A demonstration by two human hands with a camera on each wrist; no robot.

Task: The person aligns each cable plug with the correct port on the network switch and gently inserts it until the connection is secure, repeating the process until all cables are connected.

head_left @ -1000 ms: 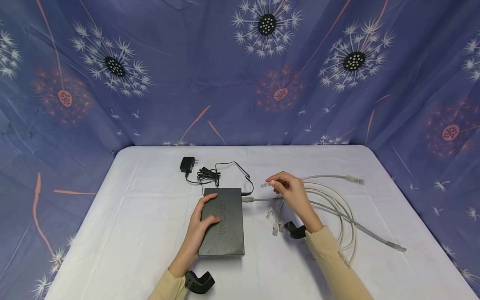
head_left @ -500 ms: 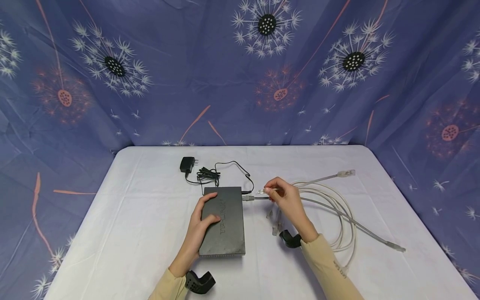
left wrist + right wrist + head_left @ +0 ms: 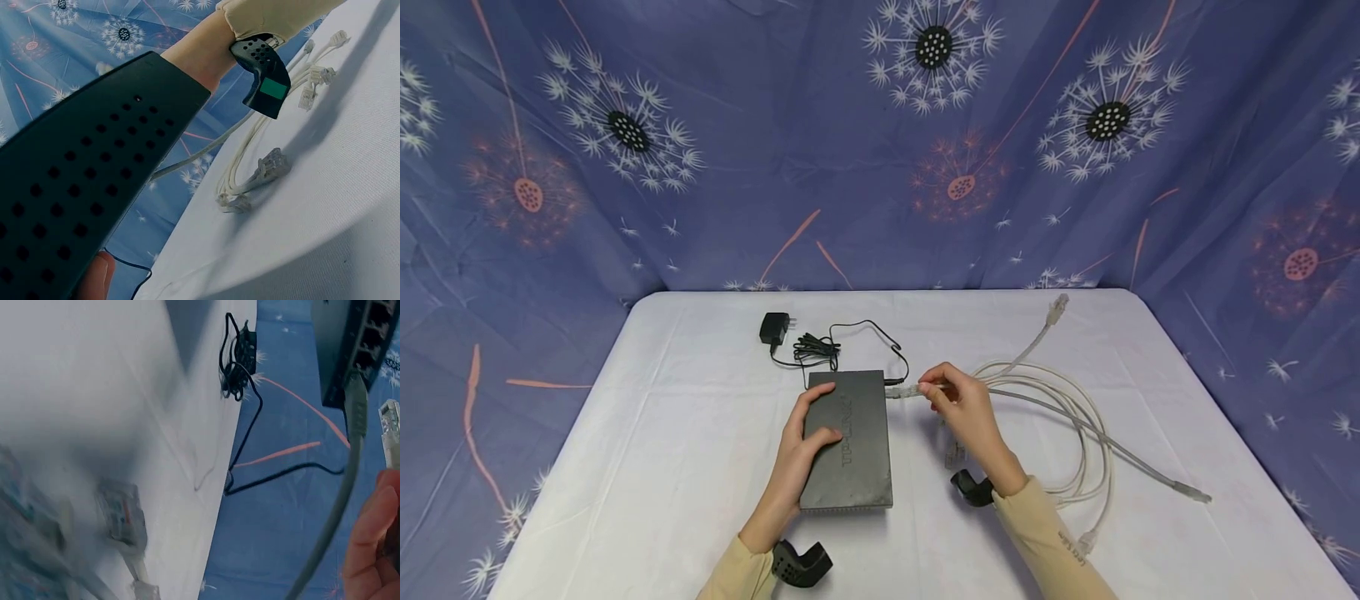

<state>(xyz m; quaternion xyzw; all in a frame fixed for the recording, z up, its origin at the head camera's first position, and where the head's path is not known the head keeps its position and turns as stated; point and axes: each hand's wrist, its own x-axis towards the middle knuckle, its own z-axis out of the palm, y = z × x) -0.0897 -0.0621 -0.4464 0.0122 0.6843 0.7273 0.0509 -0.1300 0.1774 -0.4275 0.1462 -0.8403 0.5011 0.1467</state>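
My left hand (image 3: 793, 454) grips a dark TP-LINK network switch (image 3: 861, 475) by its left side, thumb on the top face. A fingertip shows under its vented side in the left wrist view. A grey network cable (image 3: 353, 456) sits plugged into an end port of the switch's right side. My right hand (image 3: 966, 412) pinches another network cable just behind its clear plug (image 3: 390, 428). In the right wrist view this plug is apart from the row of ports, beside the grey cable. From the head view it overlaps the grey cable's plug.
A black power adapter (image 3: 773, 327) and its bundled cord (image 3: 817, 350) lie behind the switch; the cord runs to its back right corner. Coiled pale network cables (image 3: 1101, 450) lie at right. One loose plug (image 3: 1057, 308) points backward, another (image 3: 1086, 543) lies near the right sleeve.
My right hand has moved left and slightly toward the front, bringing the pinched plug up to the switch's right side. The loose plug behind has swung backward and left. My left hand stays almost still.
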